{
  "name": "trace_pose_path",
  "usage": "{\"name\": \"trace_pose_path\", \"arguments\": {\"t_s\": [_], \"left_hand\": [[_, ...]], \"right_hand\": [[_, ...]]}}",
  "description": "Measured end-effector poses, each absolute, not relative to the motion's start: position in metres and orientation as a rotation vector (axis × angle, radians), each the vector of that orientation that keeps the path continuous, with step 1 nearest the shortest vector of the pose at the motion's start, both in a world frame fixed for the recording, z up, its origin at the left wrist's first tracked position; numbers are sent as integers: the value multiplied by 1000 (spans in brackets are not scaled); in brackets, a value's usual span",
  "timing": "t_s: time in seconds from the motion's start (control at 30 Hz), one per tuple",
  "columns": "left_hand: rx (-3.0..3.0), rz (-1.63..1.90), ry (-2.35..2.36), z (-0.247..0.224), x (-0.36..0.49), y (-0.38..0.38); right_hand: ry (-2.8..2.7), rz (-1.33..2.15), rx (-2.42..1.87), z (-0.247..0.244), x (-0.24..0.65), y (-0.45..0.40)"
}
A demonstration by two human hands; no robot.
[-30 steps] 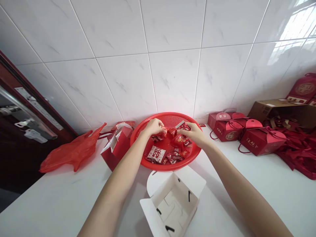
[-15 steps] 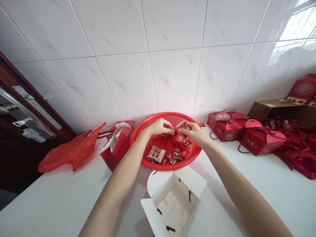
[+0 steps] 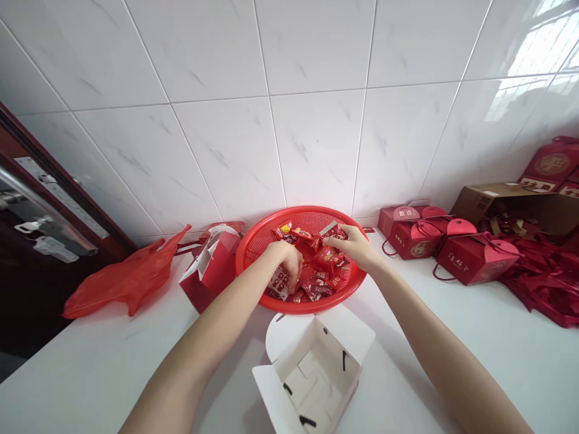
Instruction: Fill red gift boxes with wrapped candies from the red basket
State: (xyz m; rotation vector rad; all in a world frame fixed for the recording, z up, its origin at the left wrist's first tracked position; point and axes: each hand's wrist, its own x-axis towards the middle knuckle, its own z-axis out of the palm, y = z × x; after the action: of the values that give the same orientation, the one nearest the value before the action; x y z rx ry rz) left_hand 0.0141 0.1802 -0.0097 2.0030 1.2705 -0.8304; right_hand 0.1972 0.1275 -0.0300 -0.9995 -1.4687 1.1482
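Observation:
A red oval basket [image 3: 253,232] with several wrapped sweets in it stands against the tiled wall. My left hand [image 3: 287,260] reaches down into its front left part, fingers closed at a white-and-red packet [image 3: 278,282]; the fingertips are partly hidden. On the right side of the basket, my right hand [image 3: 353,244] pinches red-and-white packets [image 3: 332,231] between thumb and fingers. In front of the basket sits an open white-lined box [image 3: 316,380], its flaps spread and nothing inside.
A red plastic bag [image 3: 126,274] and an upright red box [image 3: 215,265] are at the left. Closed red gift boxes [image 3: 474,259], a brown carton [image 3: 479,202] and a heap of dark red ribbon-like material [image 3: 547,277] fill the right side of the white table [image 3: 113,374].
My left hand has moved from the basket's middle toward the front left, onto the white-and-red packet. My right hand stays at the right with its packets.

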Motion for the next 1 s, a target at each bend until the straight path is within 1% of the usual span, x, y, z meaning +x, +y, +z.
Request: {"name": "trace_pose_path", "arguments": {"t_s": [0.17, 0.3, 0.53, 0.87, 1.0], "left_hand": [[1955, -882, 1276, -8, 16, 178], [1887, -730, 1288, -10, 16, 175], [2040, -499, 1105, -13, 11, 181], [1854, -627, 994, -16, 26, 171], [1839, -503, 949, -16, 26, 172]], "right_hand": [[-1481, 1155, -970, -33, 198, 130], [-1491, 1157, -968, -34, 198, 130], [-1492, 1137, -964, -34, 198, 131], [-1485, 1166, -951, -32, 198, 130], [-1473, 1152, -976, -31, 197, 130]]}}
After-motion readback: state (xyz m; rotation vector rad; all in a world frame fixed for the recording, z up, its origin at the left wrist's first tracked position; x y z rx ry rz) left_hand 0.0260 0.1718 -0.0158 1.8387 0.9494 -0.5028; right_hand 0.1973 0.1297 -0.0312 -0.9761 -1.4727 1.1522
